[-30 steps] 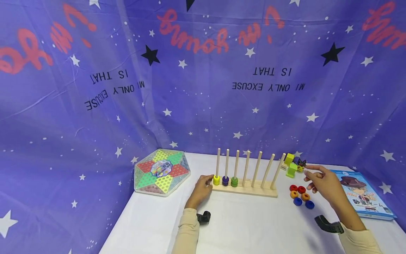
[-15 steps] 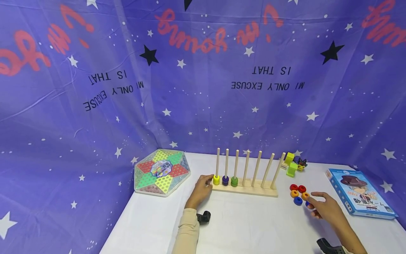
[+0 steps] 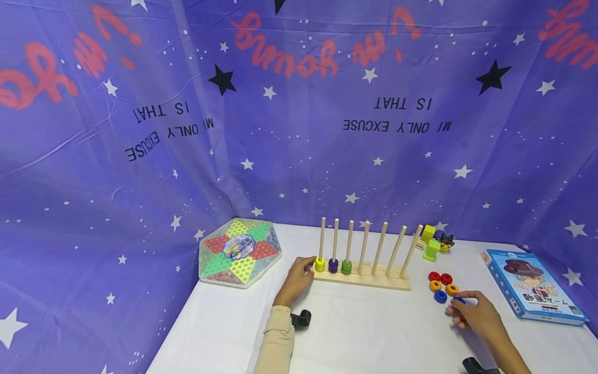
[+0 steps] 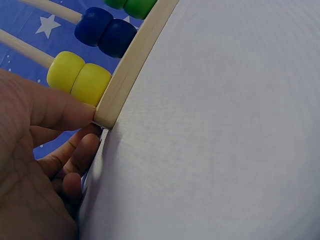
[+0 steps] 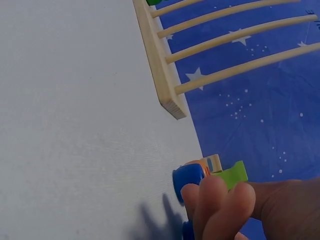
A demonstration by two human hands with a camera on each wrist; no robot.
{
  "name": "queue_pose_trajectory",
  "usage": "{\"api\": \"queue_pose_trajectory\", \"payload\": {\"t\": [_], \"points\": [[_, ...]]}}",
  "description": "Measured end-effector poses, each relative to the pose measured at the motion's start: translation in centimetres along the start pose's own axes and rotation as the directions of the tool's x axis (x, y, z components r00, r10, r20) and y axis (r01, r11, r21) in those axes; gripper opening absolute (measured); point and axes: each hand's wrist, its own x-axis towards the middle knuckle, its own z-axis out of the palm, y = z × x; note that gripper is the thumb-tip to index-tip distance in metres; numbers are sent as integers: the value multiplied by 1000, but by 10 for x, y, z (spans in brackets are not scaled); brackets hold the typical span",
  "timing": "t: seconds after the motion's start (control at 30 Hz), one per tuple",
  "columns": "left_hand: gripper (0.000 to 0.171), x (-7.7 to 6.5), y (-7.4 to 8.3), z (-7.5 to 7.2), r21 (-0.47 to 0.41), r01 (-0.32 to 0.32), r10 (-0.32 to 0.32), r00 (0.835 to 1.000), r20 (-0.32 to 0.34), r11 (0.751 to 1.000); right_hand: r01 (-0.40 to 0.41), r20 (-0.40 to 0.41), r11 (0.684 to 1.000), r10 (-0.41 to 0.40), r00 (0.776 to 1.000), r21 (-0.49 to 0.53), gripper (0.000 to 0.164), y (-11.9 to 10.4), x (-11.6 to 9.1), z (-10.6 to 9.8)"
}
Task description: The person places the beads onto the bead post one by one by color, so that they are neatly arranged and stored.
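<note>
Wooden peg rack [image 3: 362, 275], seven upright dowels on a flat base, standing near the far edge of the white cloth-covered surface [image 3: 364, 332].

Loaded: three of seven dowels, counted from the rack's left end, each with one ring at its foot: yellow wooden ring [image 3: 320, 264], dark blue wooden ring [image 3: 333, 265], green wooden ring [image 3: 346, 267]. Remaining four dowels bare.

Loose stock, lying on the surface off the rack's right end: two red rings [image 3: 440, 277], two orange rings [image 3: 443, 287], one blue ring [image 3: 440, 296].

In hand: a further blue ring [image 5: 189, 183], pinched between the fingers [image 5: 212, 200] of the right hand [image 3: 474, 315], near the loose rings, apparently still low over the surface.

Left hand [image 3: 296, 279]: thumb pressed against the left end of the rack base, other fingers loosely curled beside it.

Progress, as judged: under halfway; six rings left to place, one of them taken up.
</note>
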Motion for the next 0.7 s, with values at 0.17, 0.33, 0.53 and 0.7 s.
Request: {"api": "queue_pose_trajectory", "payload": {"t": [0.17, 0.33, 0.53, 0.7], "points": [[46, 0, 1, 0, 9, -3, 3, 1000, 3, 1000, -36, -21, 999, 35, 999, -29, 69, 1, 2, 0], [46, 0, 1, 1, 11, -7, 7, 1000, 4, 1000, -68, -31, 998, 67, 997, -16, 68, 4, 3, 2], [46, 1, -1, 2, 9, 1, -2, 1000, 3, 1000, -63, -47, 998, 63, 997, -8, 67, 3, 1, 2], [46, 1, -1, 0, 5, 0, 0, 1000, 3, 1000, 23, -95, 998, -28, 995, -55, 63, -14, -5, -2]]}}
